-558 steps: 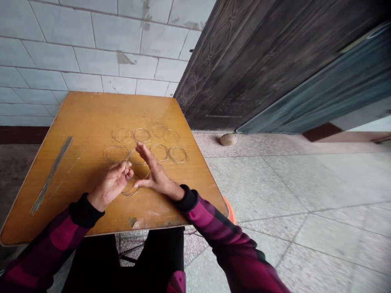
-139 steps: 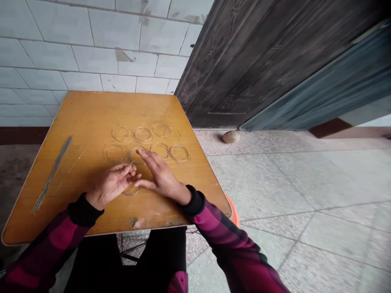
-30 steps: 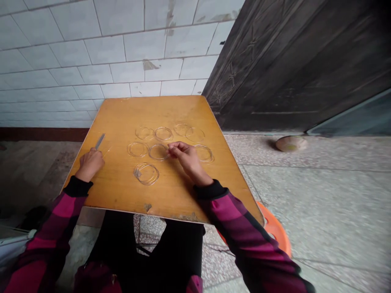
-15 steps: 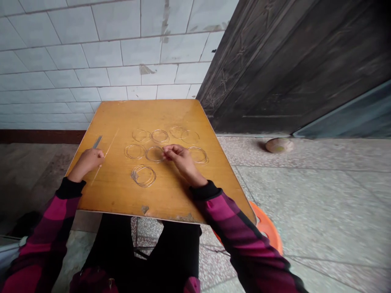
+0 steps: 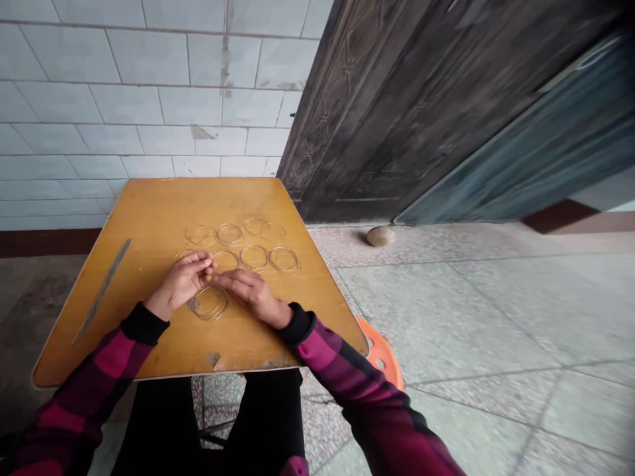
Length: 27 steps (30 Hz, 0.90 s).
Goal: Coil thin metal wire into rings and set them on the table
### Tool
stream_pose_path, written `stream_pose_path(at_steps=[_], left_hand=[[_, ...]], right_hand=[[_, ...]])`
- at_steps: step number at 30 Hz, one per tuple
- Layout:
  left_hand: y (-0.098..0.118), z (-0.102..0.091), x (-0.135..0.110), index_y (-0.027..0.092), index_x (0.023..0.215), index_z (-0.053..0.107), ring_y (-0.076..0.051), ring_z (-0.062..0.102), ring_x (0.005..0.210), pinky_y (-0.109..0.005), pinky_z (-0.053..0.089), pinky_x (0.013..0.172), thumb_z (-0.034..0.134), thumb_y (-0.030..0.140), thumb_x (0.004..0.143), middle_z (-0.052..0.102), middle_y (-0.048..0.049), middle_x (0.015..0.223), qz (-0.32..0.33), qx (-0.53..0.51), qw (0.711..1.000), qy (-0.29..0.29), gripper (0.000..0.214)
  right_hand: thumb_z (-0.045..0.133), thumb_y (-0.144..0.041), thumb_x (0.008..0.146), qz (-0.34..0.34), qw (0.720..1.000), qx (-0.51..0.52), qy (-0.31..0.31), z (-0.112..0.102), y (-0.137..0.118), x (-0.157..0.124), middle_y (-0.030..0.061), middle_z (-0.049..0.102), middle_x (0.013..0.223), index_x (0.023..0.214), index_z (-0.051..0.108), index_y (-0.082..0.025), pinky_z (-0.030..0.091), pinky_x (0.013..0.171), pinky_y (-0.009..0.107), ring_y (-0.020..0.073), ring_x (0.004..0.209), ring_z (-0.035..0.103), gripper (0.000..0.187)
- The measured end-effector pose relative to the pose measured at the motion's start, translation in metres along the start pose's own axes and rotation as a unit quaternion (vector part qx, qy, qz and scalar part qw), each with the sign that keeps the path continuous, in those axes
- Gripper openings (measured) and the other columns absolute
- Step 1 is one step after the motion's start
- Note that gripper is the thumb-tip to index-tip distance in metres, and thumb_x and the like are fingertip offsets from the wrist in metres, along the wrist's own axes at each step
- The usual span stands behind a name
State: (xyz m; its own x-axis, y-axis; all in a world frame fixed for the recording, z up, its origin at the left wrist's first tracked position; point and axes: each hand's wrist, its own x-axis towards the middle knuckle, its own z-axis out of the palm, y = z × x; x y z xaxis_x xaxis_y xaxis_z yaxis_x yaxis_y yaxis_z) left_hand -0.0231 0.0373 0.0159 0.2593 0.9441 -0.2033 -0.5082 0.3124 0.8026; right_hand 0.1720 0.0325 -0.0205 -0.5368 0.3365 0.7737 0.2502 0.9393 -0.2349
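My left hand (image 5: 184, 283) is raised just above the table, thumb and fingertips pinched; whatever is in the pinch is too thin to make out. Close on its right, my right hand (image 5: 252, 292) has its fingers pressed together and pointing left, and their grip is hidden. Below both hands lies a thick coil of thin wire (image 5: 208, 318). Several thinner wire coils lie behind them in two rows, among them a round coil (image 5: 254, 270) and a coil (image 5: 284, 270) at the right end. Far to the left rests a long flat grey metal strip (image 5: 104, 289), touched by neither hand.
The coils and strip lie on a brown wooden table (image 5: 163, 205) with chipped front edge. White wall tiles (image 5: 149, 66) stand behind it. An orange stool (image 5: 384, 354) shows under its right corner. On the floor lies a rounded stone-like object (image 5: 381, 236) by the dark door (image 5: 367, 152).
My left hand has left the metal strip and moved right. My right hand has come off the coils toward me and left; another coil now shows in the nearer row. The view has turned right.
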Motion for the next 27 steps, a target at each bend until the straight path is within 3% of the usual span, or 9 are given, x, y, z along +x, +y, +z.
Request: stream_pose_path(at_steps=[5, 10, 13, 16, 19, 25, 27], left_hand=[[-0.011, -0.002, 0.004, 0.01, 0.083, 0.067, -0.008, 0.06, 0.058, -0.016, 0.048, 0.052, 0.078, 0.012, 0.071, 0.067, -0.0027, 0.073, -0.017, -0.047, 0.998, -0.022, 0.016], [0.007, -0.018, 0.004, 0.014, 0.08, 0.067, -0.01, 0.066, 0.069, -0.02, 0.053, 0.064, 0.068, 0.012, 0.084, 0.069, -0.0009, 0.076, 0.022, -0.147, 0.989, 0.024, 0.005], [0.023, -0.025, 0.003, 0.016, 0.078, 0.067, -0.006, 0.064, 0.064, -0.017, 0.051, 0.064, 0.051, 0.014, 0.096, 0.067, 0.0027, 0.07, 0.047, -0.257, 0.963, 0.06, 0.024], [0.034, -0.026, -0.001, 0.017, 0.076, 0.066, -0.004, 0.062, 0.059, -0.015, 0.05, 0.06, 0.034, 0.02, 0.103, 0.066, 0.0031, 0.065, 0.074, -0.325, 0.94, 0.069, 0.042], [0.034, -0.022, -0.007, 0.017, 0.074, 0.066, -0.003, 0.059, 0.053, -0.013, 0.047, 0.056, 0.026, 0.023, 0.105, 0.063, 0.0032, 0.06, 0.075, -0.352, 0.931, 0.056, 0.051], [0.01, -0.006, -0.014, 0.018, 0.068, 0.066, -0.005, 0.056, 0.048, -0.016, 0.048, 0.054, 0.039, 0.02, 0.102, 0.059, 0.0038, 0.055, -0.002, -0.301, 0.953, 0.036, 0.044], [0.003, -0.003, -0.016, 0.018, 0.067, 0.066, -0.006, 0.057, 0.05, -0.018, 0.05, 0.056, 0.044, 0.022, 0.1, 0.06, 0.0035, 0.056, -0.014, -0.285, 0.958, 0.024, 0.04]], right_hand=[[0.046, -0.015, 0.1, -0.032, 0.999, -0.005, -0.021, -0.01, -0.004, 0.002, 0.0097, 0.07, 0.107, 0.133, 0.057, -0.02, 0.059, 0.08, 0.03, 0.0165, 0.1, 0.066, 0.034], [0.051, -0.015, 0.098, -0.044, 0.997, 0.01, -0.07, -0.014, -0.013, 0.003, 0.0106, 0.07, 0.11, 0.124, 0.063, -0.019, 0.056, 0.081, 0.034, 0.0196, 0.102, 0.064, 0.029], [0.053, -0.016, 0.098, -0.029, 0.995, 0.071, -0.069, -0.014, -0.017, 0.004, 0.0103, 0.07, 0.109, 0.119, 0.068, -0.021, 0.056, 0.081, 0.035, 0.0193, 0.102, 0.065, 0.026], [0.062, -0.021, 0.093, 0.052, 0.975, 0.213, -0.03, -0.015, -0.015, 0.008, 0.0085, 0.072, 0.106, 0.11, 0.073, -0.022, 0.057, 0.08, 0.031, 0.0161, 0.097, 0.068, 0.02], [0.07, -0.027, 0.088, 0.171, 0.905, 0.39, 0.016, -0.016, -0.008, 0.012, 0.0045, 0.073, 0.107, 0.101, 0.076, -0.028, 0.057, 0.083, 0.029, 0.0137, 0.095, 0.069, 0.014], [0.075, -0.046, 0.079, 0.31, 0.653, 0.679, 0.124, -0.015, 0.004, 0.013, -0.0026, 0.073, 0.083, 0.085, 0.076, -0.03, 0.058, 0.086, 0.031, 0.0126, 0.092, 0.071, 0.017], [0.076, -0.048, 0.076, 0.313, 0.602, 0.721, 0.139, -0.015, 0.004, 0.014, -0.0051, 0.069, 0.075, 0.08, 0.074, -0.029, 0.058, 0.085, 0.029, 0.0104, 0.085, 0.071, 0.019]])
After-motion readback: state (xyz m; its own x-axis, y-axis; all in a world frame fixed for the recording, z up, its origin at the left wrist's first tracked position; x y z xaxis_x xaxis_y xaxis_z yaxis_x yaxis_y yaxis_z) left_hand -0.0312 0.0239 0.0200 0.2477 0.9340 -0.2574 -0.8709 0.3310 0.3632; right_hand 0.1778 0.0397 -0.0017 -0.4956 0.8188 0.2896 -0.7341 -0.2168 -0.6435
